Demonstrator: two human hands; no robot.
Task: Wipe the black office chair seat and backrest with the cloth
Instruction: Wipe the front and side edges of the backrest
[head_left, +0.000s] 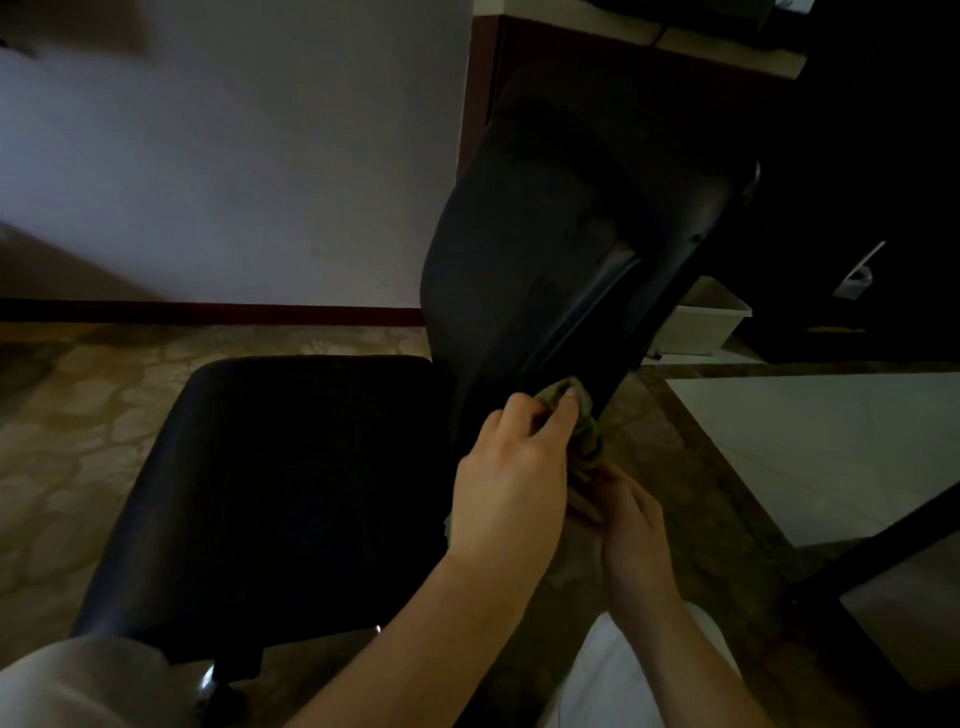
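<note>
The black office chair stands in the middle of the head view, its flat seat (291, 483) to the left and its backrest (561, 249) rising to the right, seen from behind. A crumpled olive-green cloth (584, 415) sits against the lower edge of the backrest. My left hand (511, 478) grips the upper part of the cloth with curled fingers and thumb. My right hand (631, 525) lies just below and to the right, its fingers curled round the cloth's lower end. Part of the cloth is hidden between the two hands.
A white wall with a dark skirting board runs behind the chair. A white plastic bin (698, 322) stands on the floor to the right of the backrest. A dark desk (857, 156) fills the upper right, and a black bar (872, 540) crosses the lower right.
</note>
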